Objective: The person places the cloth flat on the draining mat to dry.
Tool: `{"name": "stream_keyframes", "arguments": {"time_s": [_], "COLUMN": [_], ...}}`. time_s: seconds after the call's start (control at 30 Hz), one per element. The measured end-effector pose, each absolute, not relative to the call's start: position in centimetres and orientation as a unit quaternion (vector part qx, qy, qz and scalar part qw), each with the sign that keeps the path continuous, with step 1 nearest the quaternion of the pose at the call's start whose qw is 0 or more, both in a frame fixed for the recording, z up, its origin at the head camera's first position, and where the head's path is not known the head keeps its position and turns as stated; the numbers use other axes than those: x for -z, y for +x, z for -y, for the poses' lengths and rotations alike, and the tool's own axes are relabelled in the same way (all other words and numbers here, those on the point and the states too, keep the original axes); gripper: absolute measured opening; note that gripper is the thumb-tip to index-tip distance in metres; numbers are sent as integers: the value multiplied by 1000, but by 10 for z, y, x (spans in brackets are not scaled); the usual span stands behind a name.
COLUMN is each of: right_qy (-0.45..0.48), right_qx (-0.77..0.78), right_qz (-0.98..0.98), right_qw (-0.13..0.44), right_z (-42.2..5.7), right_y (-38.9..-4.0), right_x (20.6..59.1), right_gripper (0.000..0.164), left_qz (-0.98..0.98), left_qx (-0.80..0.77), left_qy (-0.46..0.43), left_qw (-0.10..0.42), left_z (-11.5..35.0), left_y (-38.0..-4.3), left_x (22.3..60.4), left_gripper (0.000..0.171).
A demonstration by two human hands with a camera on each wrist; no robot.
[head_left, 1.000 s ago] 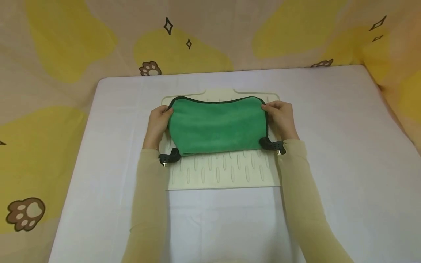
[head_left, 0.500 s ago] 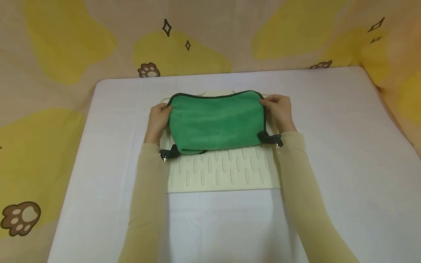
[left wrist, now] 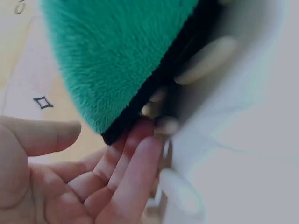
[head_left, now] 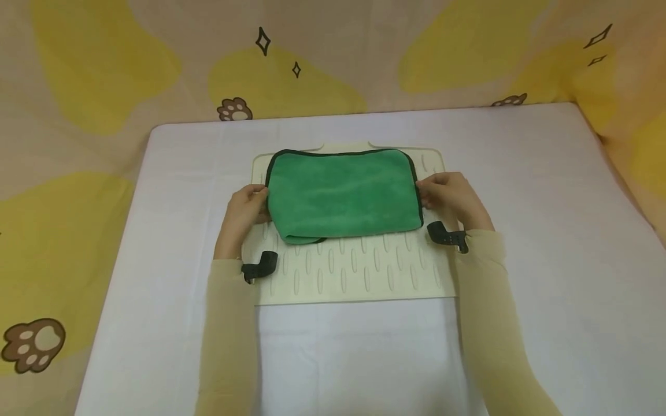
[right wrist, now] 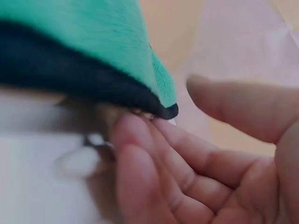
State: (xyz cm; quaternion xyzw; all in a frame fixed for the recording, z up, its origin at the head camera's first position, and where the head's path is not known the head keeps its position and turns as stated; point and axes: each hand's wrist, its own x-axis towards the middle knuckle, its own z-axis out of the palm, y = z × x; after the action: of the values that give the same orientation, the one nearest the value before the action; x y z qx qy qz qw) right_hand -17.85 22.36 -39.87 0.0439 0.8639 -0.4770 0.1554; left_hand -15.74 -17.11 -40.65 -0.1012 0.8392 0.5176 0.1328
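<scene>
A green plush cloth (head_left: 343,193) with dark edging lies folded over a cream ribbed mat (head_left: 354,274). Its near-left corner is turned under a little. At the cloth's left edge is my left hand (head_left: 241,214); in the left wrist view the thumb (left wrist: 51,137) stands apart from the cloth while the fingers (left wrist: 135,177) reach under its dark edge. My right hand (head_left: 452,196) is at the opposite edge. Its thumb (right wrist: 243,105) also stands off the cloth in the right wrist view, with the fingertips (right wrist: 138,170) beneath the edging.
Under the mat is a table with a white cover (head_left: 546,260). Behind it hangs a patterned yellow and beige curtain (head_left: 333,52), which also runs along the left and right sides. Black wrist cameras (head_left: 447,236) sit by both sleeves.
Both hands have slid toward me along the cloth's sides and spread slightly outward, their thumbs now off the cloth. The cloth's far edge has come down onto the mat.
</scene>
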Motion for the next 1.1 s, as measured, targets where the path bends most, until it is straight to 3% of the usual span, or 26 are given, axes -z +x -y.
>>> {"name": "stream_keyframes", "arguments": {"time_s": [0.33,0.73,1.1], "right_qy": [-5,-49,-76], "right_qx": [505,476,496], "right_qz": [-842,-850,-849], "right_qw": [189,220,168], "right_z": [-231,-242,-237], "right_y": [-142,-128,-126], "right_x": [403,408,411], "right_gripper": [36,33,21], "left_qz": [-793,-795,-785], "left_qx": [-589,-580,-597], "left_qy": [-42,-1,3], "left_qw": [148,179,165], "left_z": [172,186,182], "left_y": [-133,-123,-123], "left_x": [410,418,420], "left_gripper": [38,37,33]}}
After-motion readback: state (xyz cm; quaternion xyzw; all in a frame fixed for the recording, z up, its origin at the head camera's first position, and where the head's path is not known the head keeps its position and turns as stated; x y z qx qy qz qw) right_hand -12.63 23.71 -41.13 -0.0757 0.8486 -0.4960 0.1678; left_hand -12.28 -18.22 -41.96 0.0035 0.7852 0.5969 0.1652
